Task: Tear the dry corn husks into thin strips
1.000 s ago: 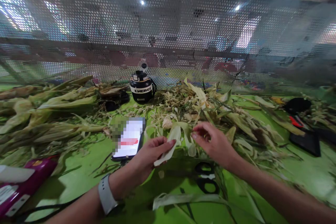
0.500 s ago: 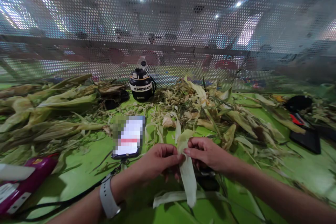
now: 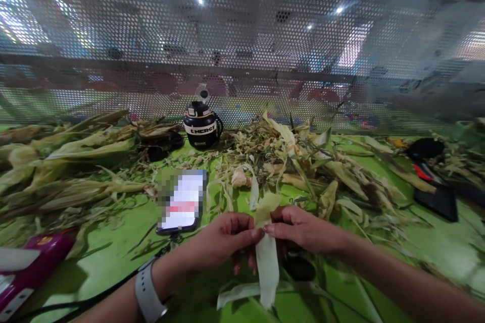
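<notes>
A pale strip of corn husk (image 3: 268, 267) hangs down between my two hands, its yellowish wider end above my fingers. My left hand (image 3: 238, 236), with a pale watch strap on the wrist, pinches the husk from the left. From the right, my right hand (image 3: 291, 226) pinches it too, thumb close to the left thumb. The tips of some fingers are hidden behind the husk. Below, another flat husk strip (image 3: 242, 293) lies across the green table (image 3: 113, 267). A dark rounded object (image 3: 299, 268) sits under my right hand.
A phone (image 3: 182, 202) with a blurred screen lies left of my hands. Behind it stands a black bottle (image 3: 200, 128). Husk heaps (image 3: 91, 149) spread on both sides. A purple device (image 3: 38, 262) is at left; a dark tablet-like object (image 3: 435, 201) lies at right, before a perforated metal screen (image 3: 242, 25).
Both hands have sunk slightly in view with the husk strip between them, and their thumbs are level. The whole scene has shifted a little left.
</notes>
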A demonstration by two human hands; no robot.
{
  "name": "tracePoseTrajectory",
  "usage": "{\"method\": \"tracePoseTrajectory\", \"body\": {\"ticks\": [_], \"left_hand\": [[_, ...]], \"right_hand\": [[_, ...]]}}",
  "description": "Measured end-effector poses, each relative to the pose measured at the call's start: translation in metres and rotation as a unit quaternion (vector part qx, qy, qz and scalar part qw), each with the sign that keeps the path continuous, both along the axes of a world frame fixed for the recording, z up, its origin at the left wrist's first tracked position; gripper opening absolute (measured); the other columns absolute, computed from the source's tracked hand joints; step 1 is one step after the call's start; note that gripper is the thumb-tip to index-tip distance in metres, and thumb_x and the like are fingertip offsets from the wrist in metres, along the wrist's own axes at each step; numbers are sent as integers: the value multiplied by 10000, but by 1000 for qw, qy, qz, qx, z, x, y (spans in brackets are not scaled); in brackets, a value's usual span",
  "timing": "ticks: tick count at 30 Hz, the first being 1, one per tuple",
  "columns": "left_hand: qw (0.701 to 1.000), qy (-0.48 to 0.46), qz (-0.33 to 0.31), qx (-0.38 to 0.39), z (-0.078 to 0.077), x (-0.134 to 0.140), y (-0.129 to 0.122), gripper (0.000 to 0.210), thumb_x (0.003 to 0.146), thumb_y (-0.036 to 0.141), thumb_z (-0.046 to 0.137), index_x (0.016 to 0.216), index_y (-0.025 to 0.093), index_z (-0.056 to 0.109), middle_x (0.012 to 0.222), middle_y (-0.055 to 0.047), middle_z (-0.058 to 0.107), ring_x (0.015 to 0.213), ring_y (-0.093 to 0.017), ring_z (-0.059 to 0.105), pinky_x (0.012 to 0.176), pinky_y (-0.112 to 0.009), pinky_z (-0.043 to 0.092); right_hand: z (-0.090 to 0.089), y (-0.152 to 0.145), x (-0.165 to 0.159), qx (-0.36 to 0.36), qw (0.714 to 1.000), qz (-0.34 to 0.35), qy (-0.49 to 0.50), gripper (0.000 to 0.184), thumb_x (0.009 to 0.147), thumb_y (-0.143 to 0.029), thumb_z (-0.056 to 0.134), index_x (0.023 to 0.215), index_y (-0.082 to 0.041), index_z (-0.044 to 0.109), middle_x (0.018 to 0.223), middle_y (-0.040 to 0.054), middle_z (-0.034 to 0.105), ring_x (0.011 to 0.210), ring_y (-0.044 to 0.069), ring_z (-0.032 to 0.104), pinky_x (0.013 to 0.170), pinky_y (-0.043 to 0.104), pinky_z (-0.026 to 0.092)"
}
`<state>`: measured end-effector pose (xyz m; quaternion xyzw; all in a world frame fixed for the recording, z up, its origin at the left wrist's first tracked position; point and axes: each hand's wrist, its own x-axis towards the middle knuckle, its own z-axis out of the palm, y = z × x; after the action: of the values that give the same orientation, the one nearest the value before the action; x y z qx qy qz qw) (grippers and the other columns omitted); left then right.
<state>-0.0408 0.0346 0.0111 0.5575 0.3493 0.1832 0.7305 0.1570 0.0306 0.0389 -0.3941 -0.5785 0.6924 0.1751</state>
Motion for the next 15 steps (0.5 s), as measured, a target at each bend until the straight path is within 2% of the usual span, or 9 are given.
{"method": "tracePoseTrajectory", "body": {"ticks": [6, 9, 15], "left_hand": [[998, 22, -27, 46, 0, -3, 0, 373, 798, 504, 573, 738, 137, 597, 571, -8, 617, 457, -74, 493, 440, -177, 346], [995, 45, -21, 92, 1, -3, -1, 350, 816, 486, 547, 736, 148, 593, 588, 2, 591, 502, -90, 495, 470, -190, 346], [959, 161, 10, 233, 10, 3, -8, 306, 856, 354, 459, 614, 171, 503, 560, 24, 510, 520, -101, 457, 495, -207, 333]], "right_hand": [[3, -1, 1, 77, 996, 49, -20, 241, 831, -369, 560, 835, -142, 643, 758, 13, 586, 700, 130, 533, 636, 218, 415], [-1, 0, 3, 131, 987, 58, -70, 198, 837, -321, 536, 829, -139, 614, 712, -9, 532, 626, 109, 463, 583, 206, 382], [-10, 0, 2, 288, 944, 47, -155, 213, 824, -237, 475, 625, -163, 456, 579, -56, 357, 537, 78, 311, 491, 198, 256]]}}
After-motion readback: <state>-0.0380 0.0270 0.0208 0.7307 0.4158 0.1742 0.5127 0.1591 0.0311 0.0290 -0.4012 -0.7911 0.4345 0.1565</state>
